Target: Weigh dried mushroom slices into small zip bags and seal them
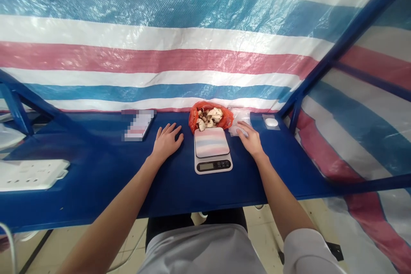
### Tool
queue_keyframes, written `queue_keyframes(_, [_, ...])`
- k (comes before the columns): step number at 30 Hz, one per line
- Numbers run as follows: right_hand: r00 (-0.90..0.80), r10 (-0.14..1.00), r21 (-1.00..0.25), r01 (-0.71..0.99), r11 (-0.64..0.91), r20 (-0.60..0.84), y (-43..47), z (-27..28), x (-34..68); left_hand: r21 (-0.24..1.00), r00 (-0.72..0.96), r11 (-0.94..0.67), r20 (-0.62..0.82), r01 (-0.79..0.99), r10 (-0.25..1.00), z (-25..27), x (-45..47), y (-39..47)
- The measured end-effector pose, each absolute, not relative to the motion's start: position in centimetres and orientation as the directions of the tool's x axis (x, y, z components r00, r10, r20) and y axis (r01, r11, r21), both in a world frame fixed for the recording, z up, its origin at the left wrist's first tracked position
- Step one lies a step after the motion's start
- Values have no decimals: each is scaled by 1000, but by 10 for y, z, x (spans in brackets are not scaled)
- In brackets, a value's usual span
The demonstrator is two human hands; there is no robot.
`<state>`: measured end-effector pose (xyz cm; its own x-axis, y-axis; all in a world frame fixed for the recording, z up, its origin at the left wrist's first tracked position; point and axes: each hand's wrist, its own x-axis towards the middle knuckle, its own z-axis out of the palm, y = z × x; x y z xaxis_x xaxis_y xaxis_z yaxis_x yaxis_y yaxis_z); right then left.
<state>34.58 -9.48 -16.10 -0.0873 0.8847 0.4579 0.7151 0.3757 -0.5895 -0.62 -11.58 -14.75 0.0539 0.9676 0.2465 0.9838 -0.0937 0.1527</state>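
My left hand (pixel 167 140) lies flat on the blue table, fingers spread, left of a white digital kitchen scale (pixel 212 143). The scale's plate bears nothing, and its display looks blank. Just behind it sits an open red plastic bag (pixel 192 120) holding several pieces of what look like cut mushrooms (pixel 208 116). To the right, my right hand (pixel 251 138) rests with its fingers extended at the edge of some clear plastic bags (pixel 241 116). Neither hand grips anything.
A pixelated box-like item (pixel 140 125) lies to the left. A small white oval object (pixel 271 122) sits on clear plastic at the right. At far left is a white power strip (pixel 35 174). Blue metal bars (pixel 297 98) and striped sheeting (pixel 160 58) enclose the table (pixel 105 180).
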Motion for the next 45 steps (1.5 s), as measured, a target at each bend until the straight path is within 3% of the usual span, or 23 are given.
queue_keyframes(6, [-137,914,-430,849,307,381,-61,-147,355,148,46,-76,195,986,980,-144,-4,-94])
queue_keyframes(12, [-249,922,-289,897,335,295,-44,-148,355,128,69,-92,177,987,982,-149,-1,-91])
queue_keyframes(20, [-268,929,-268,904,334,255,-44,-167,361,114,79,-98,157,989,984,-152,-1,-93])
queue_keyframes(30, [-126,957,-272,942,199,262,-52,-153,352,119,72,-94,173,988,982,-154,-1,-92])
queue_keyframes(37, [-36,947,-408,896,172,320,-57,-148,353,137,69,-94,181,986,981,-154,-2,-93])
queue_keyframes(45, [60,876,-673,666,323,479,-65,-136,358,260,91,-160,260,952,961,-152,-8,-93])
